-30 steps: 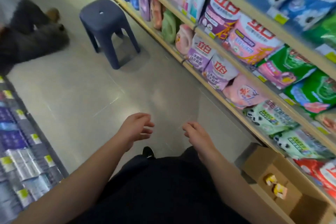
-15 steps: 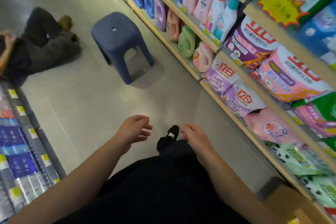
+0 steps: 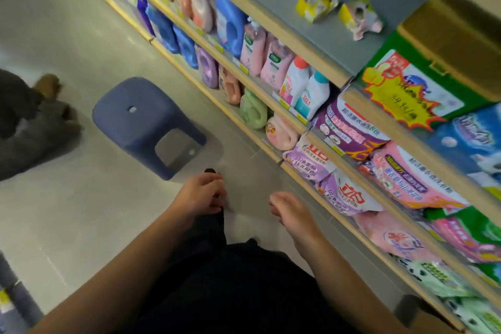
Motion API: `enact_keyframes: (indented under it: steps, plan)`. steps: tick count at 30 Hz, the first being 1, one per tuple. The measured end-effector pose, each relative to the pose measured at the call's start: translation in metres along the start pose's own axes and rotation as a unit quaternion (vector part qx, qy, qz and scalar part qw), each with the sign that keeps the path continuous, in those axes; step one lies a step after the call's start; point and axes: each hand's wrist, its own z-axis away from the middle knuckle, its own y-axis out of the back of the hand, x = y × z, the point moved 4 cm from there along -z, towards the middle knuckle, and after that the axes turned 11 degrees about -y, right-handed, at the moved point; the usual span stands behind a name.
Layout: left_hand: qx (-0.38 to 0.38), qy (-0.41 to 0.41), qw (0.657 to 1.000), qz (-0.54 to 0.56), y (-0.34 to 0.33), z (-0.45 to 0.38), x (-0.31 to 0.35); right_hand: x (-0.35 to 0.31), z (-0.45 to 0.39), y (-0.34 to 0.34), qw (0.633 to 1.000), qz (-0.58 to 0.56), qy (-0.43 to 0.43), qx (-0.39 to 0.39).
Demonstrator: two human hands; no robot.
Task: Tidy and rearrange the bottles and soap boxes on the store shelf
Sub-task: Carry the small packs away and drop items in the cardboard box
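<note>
Blurred detergent bottles (image 3: 252,46) crowd the shelf (image 3: 282,108); left hand (image 3: 199,194) and right hand (image 3: 291,211) hang empty, fingers loosely curled, forearms cropped.

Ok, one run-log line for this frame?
phase: walking aisle | left hand: empty, open | right hand: empty, open | shelf: untouched | stool: ahead, left of shelf

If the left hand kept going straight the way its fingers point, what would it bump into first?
Probably the blue stool. The left hand is empty, and its fingers point up the aisle toward it, with only bare floor between. Depth is hard to judge from this one view.
</note>
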Motion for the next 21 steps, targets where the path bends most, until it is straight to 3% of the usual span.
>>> enact_keyframes:
  steps: [6,12,16,21]
  plan:
    - [-0.076,-0.028,0.995,-0.051,0.009,-0.118,0.098,-0.103,-0.044,0.015,0.995,-0.059,-0.007,0.086]
    - [-0.162,-0.093,0.978,-0.088,-0.012,-0.208,0.219,-0.216,-0.065,0.072,0.971,-0.105,0.064,0.207]
    - [-0.183,-0.146,0.969,-0.074,-0.043,-0.247,0.292,-0.282,-0.08,0.123,0.943,-0.07,0.123,0.3]
    - [-0.133,-0.224,0.958,-0.117,-0.082,-0.287,0.355,-0.34,-0.125,0.175,0.897,0.049,0.173,0.403]
